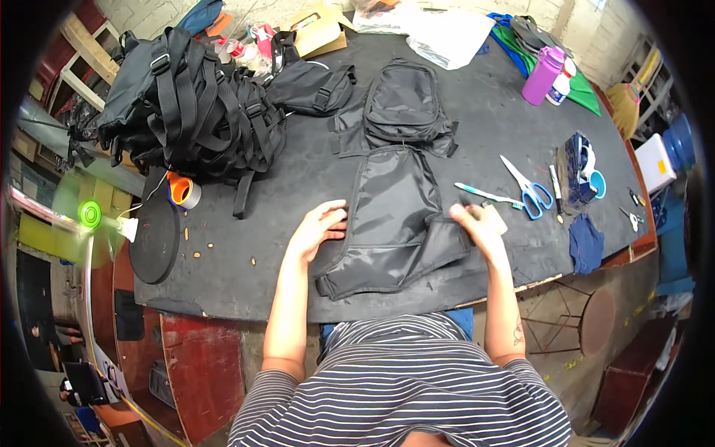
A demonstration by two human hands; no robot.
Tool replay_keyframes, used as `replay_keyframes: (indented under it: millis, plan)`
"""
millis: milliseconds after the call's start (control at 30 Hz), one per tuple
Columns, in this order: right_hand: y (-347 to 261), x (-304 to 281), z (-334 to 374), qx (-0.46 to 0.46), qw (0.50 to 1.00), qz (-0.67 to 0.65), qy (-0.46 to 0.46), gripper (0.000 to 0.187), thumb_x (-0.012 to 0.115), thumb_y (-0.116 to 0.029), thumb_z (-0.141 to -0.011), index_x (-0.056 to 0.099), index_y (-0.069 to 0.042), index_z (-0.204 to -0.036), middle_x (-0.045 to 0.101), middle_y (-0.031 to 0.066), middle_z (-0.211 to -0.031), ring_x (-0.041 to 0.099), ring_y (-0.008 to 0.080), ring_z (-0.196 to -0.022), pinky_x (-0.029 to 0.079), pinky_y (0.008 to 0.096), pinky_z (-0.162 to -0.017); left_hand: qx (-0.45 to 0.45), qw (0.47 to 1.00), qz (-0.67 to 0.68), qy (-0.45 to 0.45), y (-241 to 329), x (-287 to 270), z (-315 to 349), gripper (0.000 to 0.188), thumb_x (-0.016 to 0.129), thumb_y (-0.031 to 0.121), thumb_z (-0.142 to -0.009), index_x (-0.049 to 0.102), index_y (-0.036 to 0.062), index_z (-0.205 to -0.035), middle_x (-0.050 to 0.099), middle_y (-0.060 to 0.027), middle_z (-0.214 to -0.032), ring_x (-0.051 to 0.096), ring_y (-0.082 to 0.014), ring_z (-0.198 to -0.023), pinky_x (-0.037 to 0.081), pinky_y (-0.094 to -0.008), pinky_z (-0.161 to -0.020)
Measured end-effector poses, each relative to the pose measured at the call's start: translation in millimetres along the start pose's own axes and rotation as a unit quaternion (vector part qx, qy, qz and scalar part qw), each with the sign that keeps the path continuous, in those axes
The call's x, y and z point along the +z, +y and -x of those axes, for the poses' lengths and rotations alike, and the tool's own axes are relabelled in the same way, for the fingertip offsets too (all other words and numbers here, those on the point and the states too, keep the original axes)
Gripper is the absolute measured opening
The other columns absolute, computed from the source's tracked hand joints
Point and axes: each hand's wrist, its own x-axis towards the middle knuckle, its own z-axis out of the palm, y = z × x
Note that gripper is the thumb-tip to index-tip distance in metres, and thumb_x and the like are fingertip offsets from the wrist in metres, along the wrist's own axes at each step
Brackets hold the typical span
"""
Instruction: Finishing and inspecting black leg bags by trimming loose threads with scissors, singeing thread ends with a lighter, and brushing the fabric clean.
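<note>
A black fabric bag piece (pixel 395 201) lies flat in front of me, its lower left and right corners spread out as flaps. A padded black bag section with a zipper (pixel 403 103) adjoins its far end. My left hand (pixel 320 229) is beside the piece's left edge, fingers apart and slightly curled, holding nothing. At the right flap is my right hand (pixel 482 226), a little blurred, with thumb and fingers apart. It is close to the flap's edge; whether it touches it I cannot tell. Just beyond that hand lie a toothbrush (pixel 488 195) and blue-handled scissors (pixel 530 192).
A heap of black strapped bags (pixel 190 104) fills the far left of the dark table. An orange tape roll (pixel 182 190) sits nearer. Toward the right are a marker (pixel 555 192), a blue holder (pixel 575 173), a navy cloth (pixel 586 242) and a purple bottle (pixel 544 77). A green fan (pixel 89 215) stands left.
</note>
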Motion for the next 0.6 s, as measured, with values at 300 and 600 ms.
replay_keyframes:
  millis: [300, 600]
  plan:
    - [10.1, -19.7, 27.9, -0.018, 0.897, -0.410, -0.166, 0.032, 0.072, -0.008, -0.067, 0.061, 0.002, -0.096, 0.063, 0.0074, -0.090, 0.057, 0.0139, -0.085, 0.044, 0.0264, -0.079, 0.264, 0.921, -0.190, 0.214, 34.8, 6.3, 4.3, 0.037, 0.066, 0.001, -0.073, 0.057, -0.0034, -0.109, 0.044, 0.0042, -0.066, 0.039, -0.0044, -0.057, 0.036, -0.0190, -0.052]
    - [52.9, 14.4, 35.3, 0.044, 0.991, 0.011, -0.122, 0.030, 0.064, -0.009, -0.076, 0.059, 0.002, -0.104, 0.065, 0.0174, -0.088, 0.062, 0.0234, -0.085, 0.045, 0.0321, -0.078, 0.392, 0.827, -0.372, 0.158, 64.2, 7.1, -57.6, 0.030, 0.065, 0.011, -0.074, 0.064, 0.0052, -0.103, 0.058, -0.0116, -0.089, 0.059, -0.0256, -0.084, 0.047, -0.0340, -0.076]
